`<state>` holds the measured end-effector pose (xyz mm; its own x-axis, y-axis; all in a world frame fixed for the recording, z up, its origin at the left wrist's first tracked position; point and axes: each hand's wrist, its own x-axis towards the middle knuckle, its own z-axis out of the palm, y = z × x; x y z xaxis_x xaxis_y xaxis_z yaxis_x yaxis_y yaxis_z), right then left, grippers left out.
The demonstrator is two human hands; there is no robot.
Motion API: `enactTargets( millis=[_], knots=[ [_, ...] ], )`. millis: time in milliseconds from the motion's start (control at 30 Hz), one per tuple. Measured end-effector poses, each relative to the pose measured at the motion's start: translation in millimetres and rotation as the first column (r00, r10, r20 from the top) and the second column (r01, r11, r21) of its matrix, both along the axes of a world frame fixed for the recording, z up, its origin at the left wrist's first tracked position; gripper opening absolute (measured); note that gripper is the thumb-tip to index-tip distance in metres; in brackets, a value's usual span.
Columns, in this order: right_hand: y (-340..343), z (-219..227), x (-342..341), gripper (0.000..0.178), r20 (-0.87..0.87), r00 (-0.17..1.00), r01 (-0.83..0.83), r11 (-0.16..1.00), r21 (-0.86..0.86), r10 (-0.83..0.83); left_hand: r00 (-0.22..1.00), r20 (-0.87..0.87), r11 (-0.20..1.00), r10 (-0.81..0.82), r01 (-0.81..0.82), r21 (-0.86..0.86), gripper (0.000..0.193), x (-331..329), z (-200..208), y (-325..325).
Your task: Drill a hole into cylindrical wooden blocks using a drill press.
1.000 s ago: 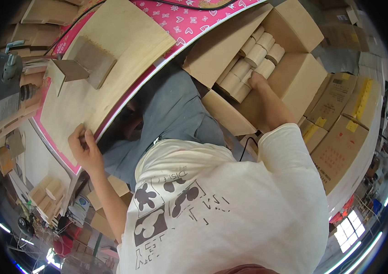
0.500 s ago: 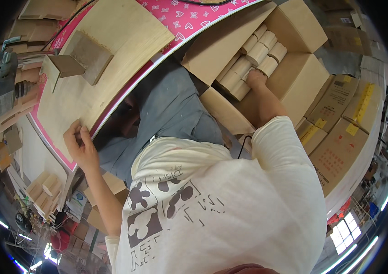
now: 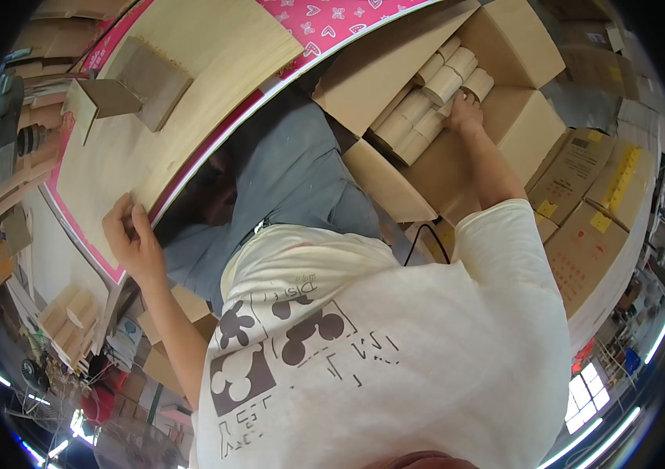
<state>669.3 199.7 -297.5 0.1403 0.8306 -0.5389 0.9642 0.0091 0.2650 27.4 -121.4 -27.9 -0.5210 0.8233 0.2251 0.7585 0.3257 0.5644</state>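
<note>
Inside an open cardboard box (image 3: pixel 504 156) at the upper right, several pale wooden blocks with rounded sides (image 3: pixel 442 84) lie stacked in rows against the left wall. My right hand (image 3: pixel 467 113) reaches in over the right side of the stack. Its fingers curl down around a wooden block there, which the hand mostly hides. My left hand (image 3: pixel 135 238) rests at the near corner of a large plywood board (image 3: pixel 215 70) on the table, fingers apart and holding nothing. Farther along the board stands a brown angled wooden piece (image 3: pixel 156 82).
The table has a pink patterned cover (image 3: pixel 332 19) with a white edge. Closed cardboard cartons (image 3: pixel 582 250) are stacked to the right of the open box. More wooden blocks (image 3: pixel 70 316) sit at the lower left. A black cable (image 3: pixel 430 230) loops below the box.
My right hand has moved up and to the right along the stack of blocks. My left hand has barely shifted at the board's edge.
</note>
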Motion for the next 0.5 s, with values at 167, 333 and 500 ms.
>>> enactTargets(
  millis=[167, 333, 500],
  knots=[
    [0, 7, 7, 0.092, -0.065, 0.997, -0.032, 0.992, 0.125, 0.04, 1.0, -0.024, 1.0, 0.017, -0.016, 0.025, 0.024, 1, -3, 0],
    [7, -25, 34, 0.071, -0.043, 0.995, -0.077, 0.969, 0.234, 0.09, 0.999, -0.035, 1.0, -0.004, 0.004, 0.01, 0.024, -1, -2, 5],
    [24, -78, 91, 0.038, -0.029, 0.992, -0.116, 0.99, 0.077, 0.119, 0.997, -0.059, 0.998, -0.043, 0.046, 0.045, 0.026, 1, -10, 4]
  ],
)
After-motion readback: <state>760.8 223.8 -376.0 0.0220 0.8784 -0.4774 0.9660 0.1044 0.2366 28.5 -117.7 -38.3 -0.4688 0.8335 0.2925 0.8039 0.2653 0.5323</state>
